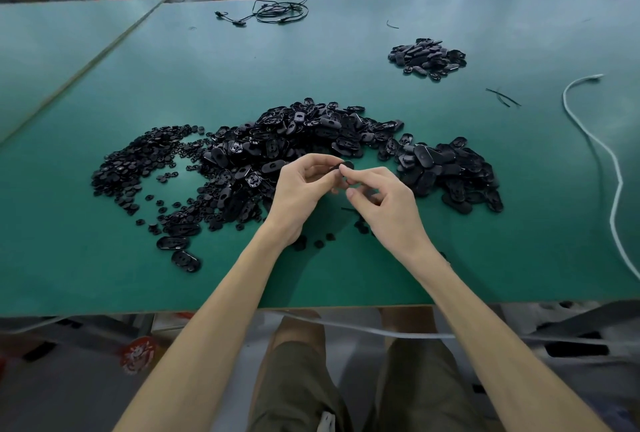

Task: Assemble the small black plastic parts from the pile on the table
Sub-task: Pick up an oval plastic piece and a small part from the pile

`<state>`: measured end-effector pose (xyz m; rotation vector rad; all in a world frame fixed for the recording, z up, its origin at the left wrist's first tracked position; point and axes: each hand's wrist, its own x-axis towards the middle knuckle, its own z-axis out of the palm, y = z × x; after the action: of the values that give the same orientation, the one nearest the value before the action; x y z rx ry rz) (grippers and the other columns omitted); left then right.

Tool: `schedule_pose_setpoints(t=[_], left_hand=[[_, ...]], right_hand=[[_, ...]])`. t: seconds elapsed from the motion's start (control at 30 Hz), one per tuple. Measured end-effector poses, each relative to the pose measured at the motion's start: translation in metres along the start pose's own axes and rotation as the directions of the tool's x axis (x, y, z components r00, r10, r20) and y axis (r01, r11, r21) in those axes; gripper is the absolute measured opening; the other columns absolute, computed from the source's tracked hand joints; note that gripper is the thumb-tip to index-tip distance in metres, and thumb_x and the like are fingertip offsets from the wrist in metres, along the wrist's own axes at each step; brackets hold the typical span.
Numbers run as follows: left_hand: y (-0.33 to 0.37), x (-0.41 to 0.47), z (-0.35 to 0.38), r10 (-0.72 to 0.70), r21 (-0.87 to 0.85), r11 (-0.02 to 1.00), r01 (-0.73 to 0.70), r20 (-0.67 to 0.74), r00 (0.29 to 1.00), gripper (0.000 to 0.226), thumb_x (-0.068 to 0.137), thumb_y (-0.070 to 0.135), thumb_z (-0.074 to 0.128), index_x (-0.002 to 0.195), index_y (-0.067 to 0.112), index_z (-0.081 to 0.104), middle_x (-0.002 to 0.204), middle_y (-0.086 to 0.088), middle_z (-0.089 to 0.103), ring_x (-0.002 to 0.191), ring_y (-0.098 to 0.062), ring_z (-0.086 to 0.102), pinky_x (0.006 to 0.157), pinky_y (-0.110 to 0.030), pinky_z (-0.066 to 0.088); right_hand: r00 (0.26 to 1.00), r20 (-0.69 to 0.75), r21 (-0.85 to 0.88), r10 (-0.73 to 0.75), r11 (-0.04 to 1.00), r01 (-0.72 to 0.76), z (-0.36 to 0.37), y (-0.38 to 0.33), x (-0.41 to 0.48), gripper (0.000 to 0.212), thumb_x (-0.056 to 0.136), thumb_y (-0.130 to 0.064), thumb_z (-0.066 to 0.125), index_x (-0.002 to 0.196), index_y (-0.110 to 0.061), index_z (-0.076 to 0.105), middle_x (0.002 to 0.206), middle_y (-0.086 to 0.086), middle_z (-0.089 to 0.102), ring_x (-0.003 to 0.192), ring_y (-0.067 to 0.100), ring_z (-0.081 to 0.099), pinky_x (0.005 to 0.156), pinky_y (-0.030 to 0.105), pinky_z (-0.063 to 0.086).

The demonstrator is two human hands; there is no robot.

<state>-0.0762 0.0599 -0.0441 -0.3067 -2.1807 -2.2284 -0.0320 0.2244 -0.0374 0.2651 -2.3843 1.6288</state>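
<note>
Bare forearms cross the near edge of the table (pixel 104 276). Above it the left hand (pixel 298 191) and right hand (pixel 386 205) meet, fingers of both pinching one small black part (pixel 342 167), just near of the big pile (pixel 277 144).

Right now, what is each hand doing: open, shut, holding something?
Left hand: grips a small black plastic part.
Right hand: pinches the same part with its fingertips.

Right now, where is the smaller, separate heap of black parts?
In the head view, the smaller heap lies on the far right of the green table, beyond the main pile, left of the white cord.
</note>
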Motion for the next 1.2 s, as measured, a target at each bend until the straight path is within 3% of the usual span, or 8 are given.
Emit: schedule_pose_setpoints(t=[0.13,0.27,0.37,0.47,0.8,1.03,1.2], left_hand=[[0.001,0.000,0.000,-0.002,-0.003,1.000,0.002,-0.007,1.000,0.015,0.094,0.002,0.073,0.109,0.002,0.073,0.089,-0.009,0.078,0.078,-0.015,0.071,0.075,-0.024,0.056],[0.004,-0.002,0.002,-0.008,0.011,1.000,0.008,0.055,0.998,0.015,0.091,0.005,0.077,0.106,0.007,0.075,0.095,-0.010,0.079,0.078,-0.017,0.073,0.075,-0.024,0.056],[0.005,-0.003,0.002,-0.005,0.020,1.000,0.003,0.118,0.993,0.015,0.089,0.005,0.080,0.103,0.011,0.077,0.093,-0.005,0.079,0.077,-0.018,0.074,0.074,-0.022,0.056],[0.005,-0.003,0.002,-0.004,0.018,1.000,0.002,0.119,0.993,0.014,0.089,0.005,0.080,0.102,0.011,0.077,0.091,-0.003,0.078,0.078,-0.017,0.074,0.074,-0.021,0.055],[0.007,-0.006,0.005,-0.004,0.086,0.996,-0.002,0.074,0.997,0.013,0.091,-0.012,0.067,0.101,-0.003,0.069,0.092,-0.007,0.077,0.080,-0.015,0.074,0.077,-0.020,0.056],[0.006,-0.005,0.006,-0.003,0.123,0.992,-0.003,0.050,0.999,0.014,0.091,-0.011,0.067,0.099,-0.001,0.071,0.094,-0.008,0.076,0.084,-0.019,0.072,0.081,-0.028,0.059],[0.008,-0.005,0.003,0.004,0.053,0.999,-0.009,0.101,0.995,0.018,0.090,-0.004,0.076,0.107,-0.002,0.075,0.097,-0.008,0.080,0.088,-0.018,0.076,0.083,-0.027,0.059]], right_hand=[[0.997,-0.074,0.039,0.013,0.999,-0.010,-0.001,0.002,0.002,0.034,0.098,-0.004,0.067,0.124,-0.024,0.076,0.109,-0.002,0.068,0.088,0.004,0.065,0.081,0.016,0.052],[0.976,-0.163,0.222,0.144,0.969,-0.106,-0.005,0.007,0.004,0.026,0.098,-0.013,0.069,0.118,-0.029,0.074,0.098,-0.009,0.073,0.093,0.010,0.069,0.077,0.031,0.059],[0.978,-0.151,0.249,0.147,0.963,-0.106,-0.006,0.010,0.002,0.018,0.097,-0.012,0.070,0.104,-0.027,0.077,0.093,-0.009,0.077,0.085,0.012,0.070,0.068,0.023,0.054],[0.977,-0.149,0.269,0.152,0.957,-0.108,-0.007,0.011,0.002,0.014,0.095,-0.014,0.073,0.099,-0.027,0.078,0.089,-0.006,0.077,0.079,0.011,0.069,0.068,0.023,0.052],[0.988,-0.101,0.226,0.116,0.970,-0.091,-0.004,0.007,0.001,0.018,0.092,-0.007,0.075,0.099,-0.023,0.078,0.091,-0.007,0.078,0.088,0.015,0.073,0.081,0.031,0.057],[0.989,-0.096,0.161,0.115,0.982,-0.098,-0.003,0.003,0.001,0.018,0.093,-0.005,0.073,0.103,-0.021,0.075,0.084,-0.017,0.074,0.082,0.008,0.067,0.075,0.025,0.053],[0.986,-0.129,0.175,0.106,0.981,-0.082,-0.005,0.002,0.000,0.022,0.095,-0.006,0.070,0.100,-0.027,0.071,0.083,-0.008,0.073,0.083,0.015,0.070,0.074,0.029,0.053]])
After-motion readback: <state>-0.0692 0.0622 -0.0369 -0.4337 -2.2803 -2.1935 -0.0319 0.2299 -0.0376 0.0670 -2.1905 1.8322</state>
